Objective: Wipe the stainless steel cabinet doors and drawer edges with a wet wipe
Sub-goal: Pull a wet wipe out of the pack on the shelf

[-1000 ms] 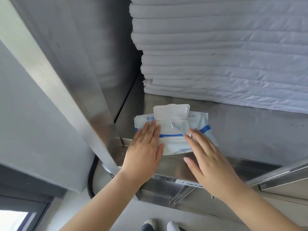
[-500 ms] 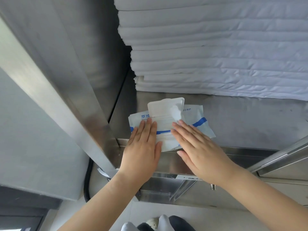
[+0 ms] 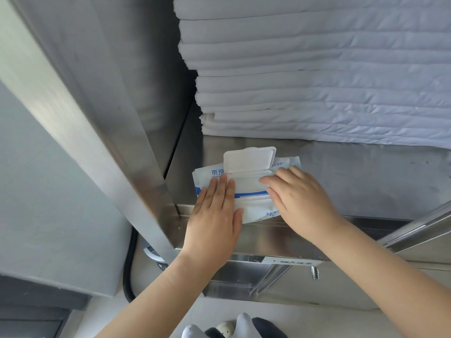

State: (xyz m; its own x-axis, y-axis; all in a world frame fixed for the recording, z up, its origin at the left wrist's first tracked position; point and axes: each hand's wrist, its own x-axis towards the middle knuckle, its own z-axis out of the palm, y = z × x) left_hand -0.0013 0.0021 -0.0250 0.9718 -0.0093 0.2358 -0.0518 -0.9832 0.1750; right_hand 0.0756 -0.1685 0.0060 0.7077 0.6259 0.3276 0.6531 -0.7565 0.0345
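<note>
In the head view, the pack [image 3: 249,191] lies on the steel shelf [image 3: 366,179] straight ahead of us, its lid [image 3: 249,159] flipped up toward twelve o'clock. Our left hand [image 3: 214,215] lies flat on the pack's nine o'clock end, fingers straight and pressed together, pinning it down. Our right hand [image 3: 300,198] covers the three o'clock end with its fingers at the opening. We cannot tell whether they pinch a wipe, since the hand hides what lies under them.

The pack reaches the shelf's front edge [image 3: 268,230] at six o'clock, so a hard tug could drag it off if our left hand eases. A quick pull might also tear the sheet or bring out several at once. The linens [image 3: 317,69] stacked toward one o'clock are near, and a wet wipe swung that way could dampen them.
</note>
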